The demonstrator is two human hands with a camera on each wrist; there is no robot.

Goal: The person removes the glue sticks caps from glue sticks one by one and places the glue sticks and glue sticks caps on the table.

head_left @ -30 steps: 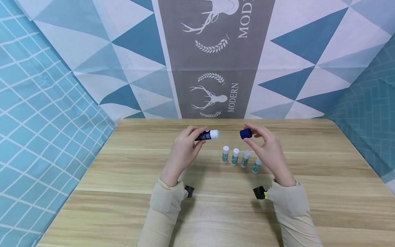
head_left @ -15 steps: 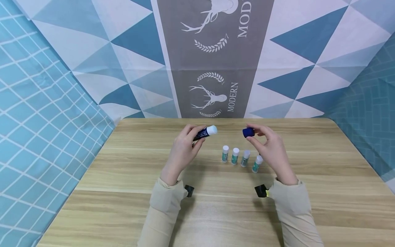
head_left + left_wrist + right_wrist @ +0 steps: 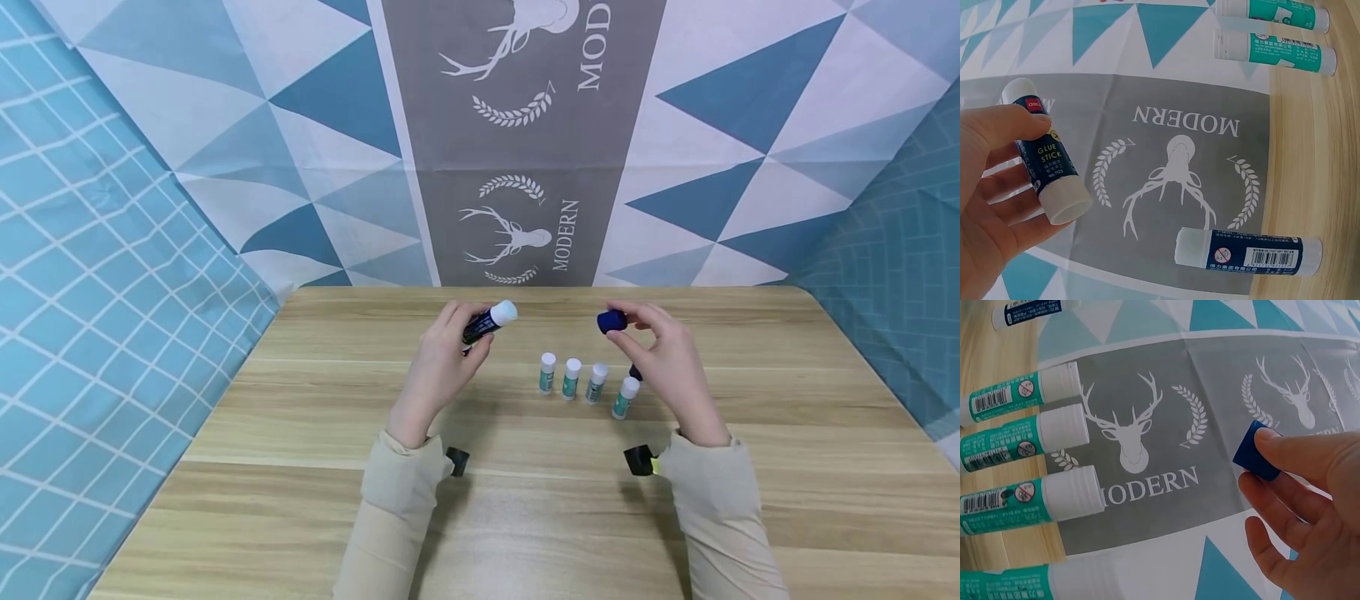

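Gripping a navy glue stick point(image 3: 1050, 150) are the curled left fingers point(image 3: 1029, 234); right fingers point(image 3: 1272, 505) pinch a blue cap point(image 3: 1255, 456).

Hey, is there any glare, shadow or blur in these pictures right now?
Head view: soft glare on the table, shadows beside the left sleeve and right sleeve; left wrist view: the held stick's large lettering is readable; right wrist view: the lowest green stick looks blurred.

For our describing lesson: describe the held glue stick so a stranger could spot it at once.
Over the wooden table, find the left hand. It grips a tilted, navy-labelled glue stick. Green-labelled sticks and another navy-labelled stick stand upright nearby; only this one is held in the air.
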